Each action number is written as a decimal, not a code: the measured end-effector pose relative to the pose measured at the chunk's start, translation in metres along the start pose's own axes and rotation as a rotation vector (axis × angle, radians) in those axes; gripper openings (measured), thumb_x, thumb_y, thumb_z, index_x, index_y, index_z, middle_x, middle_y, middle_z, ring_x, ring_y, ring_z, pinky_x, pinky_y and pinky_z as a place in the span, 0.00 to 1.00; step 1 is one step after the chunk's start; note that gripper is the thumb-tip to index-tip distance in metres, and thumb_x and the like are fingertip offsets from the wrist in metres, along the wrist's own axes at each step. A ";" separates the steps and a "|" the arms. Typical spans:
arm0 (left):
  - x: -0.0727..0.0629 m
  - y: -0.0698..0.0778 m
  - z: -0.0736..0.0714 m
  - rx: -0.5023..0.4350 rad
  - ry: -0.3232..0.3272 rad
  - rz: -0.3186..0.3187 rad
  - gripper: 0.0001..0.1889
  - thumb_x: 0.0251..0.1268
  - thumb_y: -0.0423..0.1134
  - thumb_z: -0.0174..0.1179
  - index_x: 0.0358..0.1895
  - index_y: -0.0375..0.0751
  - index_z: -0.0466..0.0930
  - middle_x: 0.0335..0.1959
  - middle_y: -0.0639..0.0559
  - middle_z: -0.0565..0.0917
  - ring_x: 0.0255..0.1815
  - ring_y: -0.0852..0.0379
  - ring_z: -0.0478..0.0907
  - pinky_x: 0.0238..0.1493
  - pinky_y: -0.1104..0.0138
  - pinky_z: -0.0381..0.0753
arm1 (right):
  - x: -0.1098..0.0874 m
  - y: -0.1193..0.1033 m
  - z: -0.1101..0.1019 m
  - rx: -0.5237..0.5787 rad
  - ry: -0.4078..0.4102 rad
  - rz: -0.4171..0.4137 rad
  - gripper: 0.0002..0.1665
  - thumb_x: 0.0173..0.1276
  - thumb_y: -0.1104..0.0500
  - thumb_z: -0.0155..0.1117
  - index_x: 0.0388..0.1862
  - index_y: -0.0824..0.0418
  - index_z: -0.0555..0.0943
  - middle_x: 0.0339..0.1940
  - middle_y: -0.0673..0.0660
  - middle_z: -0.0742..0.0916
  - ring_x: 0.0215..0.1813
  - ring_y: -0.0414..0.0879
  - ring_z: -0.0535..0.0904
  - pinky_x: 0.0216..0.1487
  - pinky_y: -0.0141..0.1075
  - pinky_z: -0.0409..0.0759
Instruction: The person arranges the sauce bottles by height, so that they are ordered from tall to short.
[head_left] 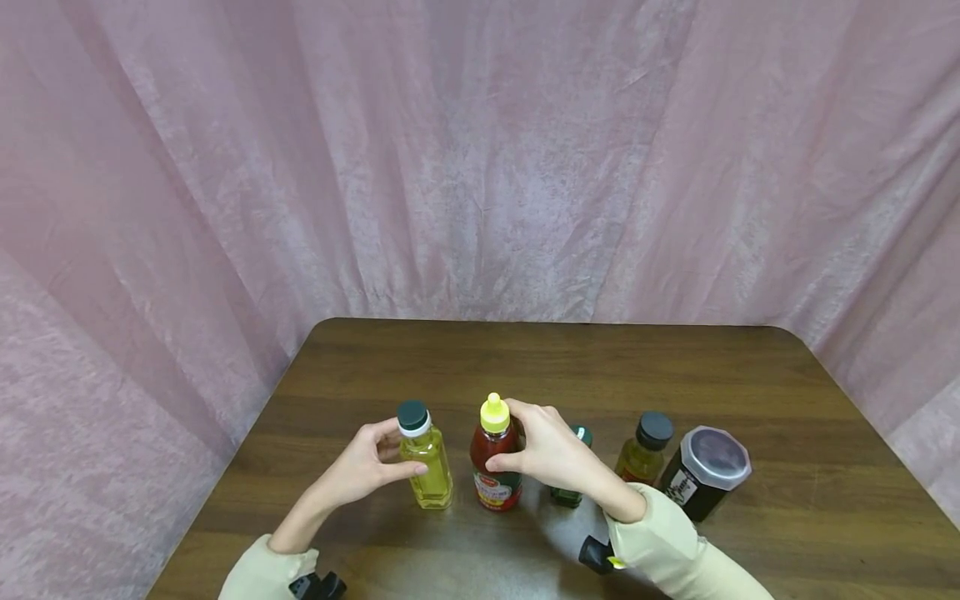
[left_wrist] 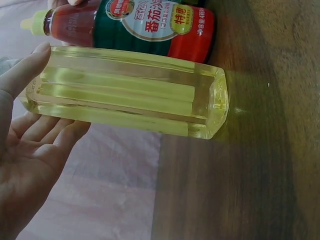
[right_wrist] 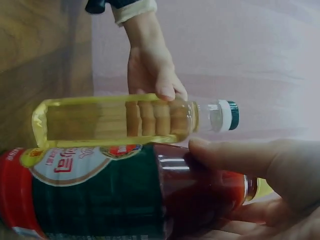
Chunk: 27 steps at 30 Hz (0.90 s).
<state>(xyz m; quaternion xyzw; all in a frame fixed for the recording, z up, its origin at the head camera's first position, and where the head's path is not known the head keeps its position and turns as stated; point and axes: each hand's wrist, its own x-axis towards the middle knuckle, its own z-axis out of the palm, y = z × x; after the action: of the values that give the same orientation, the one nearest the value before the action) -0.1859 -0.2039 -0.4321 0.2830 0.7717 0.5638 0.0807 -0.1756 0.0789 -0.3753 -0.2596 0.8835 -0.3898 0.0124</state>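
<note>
My left hand (head_left: 366,463) grips a clear bottle of yellow oil (head_left: 433,479) near its neck, thumb on the near side and fingers behind. The bottle stands almost upright and has a dark green cap over a white collar. Just right of it is a ketchup bottle (head_left: 483,454) with a yellow nozzle cap and a green and red label. My right hand (head_left: 553,448) holds this one by its upper part, between thumb and fingers. In the right wrist view the left fingers show through the oil bottle (right_wrist: 85,120), close beside the ketchup bottle (right_wrist: 100,195).
Right of the ketchup, partly behind my right hand, is a small green-capped bottle (head_left: 566,497). Further right are a dark-capped bottle (head_left: 637,460) and a dark jar (head_left: 705,471) with a clear lid. All are on the brown wooden table (head_left: 525,362), with a pink curtain (head_left: 480,167) behind.
</note>
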 end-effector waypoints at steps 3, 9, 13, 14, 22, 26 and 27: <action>0.000 0.000 0.001 0.006 0.002 0.001 0.28 0.57 0.32 0.68 0.60 0.26 0.71 0.54 0.30 0.80 0.51 0.68 0.81 0.53 0.71 0.80 | 0.001 -0.004 0.001 -0.030 0.036 0.016 0.23 0.47 0.58 0.80 0.41 0.57 0.80 0.35 0.50 0.88 0.37 0.41 0.84 0.37 0.33 0.81; 0.000 0.002 0.000 0.014 0.007 0.004 0.27 0.57 0.32 0.68 0.59 0.27 0.72 0.53 0.31 0.81 0.51 0.68 0.81 0.54 0.72 0.79 | 0.011 -0.015 -0.002 -0.053 0.068 0.037 0.22 0.47 0.59 0.80 0.40 0.59 0.80 0.34 0.51 0.88 0.35 0.42 0.84 0.36 0.34 0.82; 0.001 0.002 0.000 0.023 0.021 0.001 0.27 0.56 0.32 0.69 0.59 0.27 0.73 0.53 0.32 0.81 0.50 0.67 0.81 0.54 0.73 0.79 | 0.023 -0.028 -0.013 -0.055 0.103 0.071 0.22 0.47 0.58 0.80 0.40 0.59 0.81 0.34 0.52 0.89 0.35 0.43 0.85 0.37 0.36 0.83; 0.001 0.002 0.000 0.025 0.021 0.000 0.27 0.56 0.33 0.69 0.59 0.27 0.73 0.53 0.32 0.81 0.50 0.67 0.81 0.54 0.73 0.79 | 0.026 -0.032 -0.017 -0.054 0.112 0.082 0.22 0.47 0.58 0.80 0.41 0.59 0.81 0.34 0.52 0.89 0.36 0.43 0.85 0.38 0.36 0.83; 0.004 0.005 0.000 0.007 0.008 -0.023 0.28 0.57 0.33 0.68 0.60 0.26 0.71 0.55 0.30 0.80 0.50 0.69 0.81 0.53 0.69 0.80 | 0.067 -0.047 -0.034 -0.004 0.202 0.150 0.24 0.49 0.57 0.80 0.45 0.62 0.82 0.39 0.55 0.89 0.40 0.49 0.86 0.41 0.41 0.85; 0.003 0.005 0.001 0.015 0.012 -0.031 0.28 0.57 0.34 0.68 0.61 0.27 0.72 0.55 0.32 0.80 0.51 0.69 0.81 0.55 0.69 0.80 | 0.089 -0.052 -0.033 -0.021 0.232 0.204 0.27 0.49 0.56 0.79 0.47 0.64 0.81 0.42 0.58 0.89 0.43 0.53 0.86 0.44 0.45 0.85; 0.003 0.005 0.001 0.019 0.014 -0.033 0.28 0.57 0.34 0.69 0.60 0.28 0.72 0.55 0.32 0.81 0.51 0.68 0.81 0.55 0.69 0.80 | 0.094 -0.053 -0.031 -0.025 0.239 0.213 0.27 0.49 0.56 0.79 0.48 0.64 0.81 0.42 0.59 0.88 0.44 0.54 0.86 0.45 0.46 0.85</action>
<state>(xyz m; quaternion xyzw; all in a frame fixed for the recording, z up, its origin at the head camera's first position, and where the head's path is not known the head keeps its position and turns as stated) -0.1864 -0.2006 -0.4273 0.2672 0.7820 0.5571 0.0821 -0.2402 0.0265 -0.2997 -0.1164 0.9060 -0.4031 -0.0547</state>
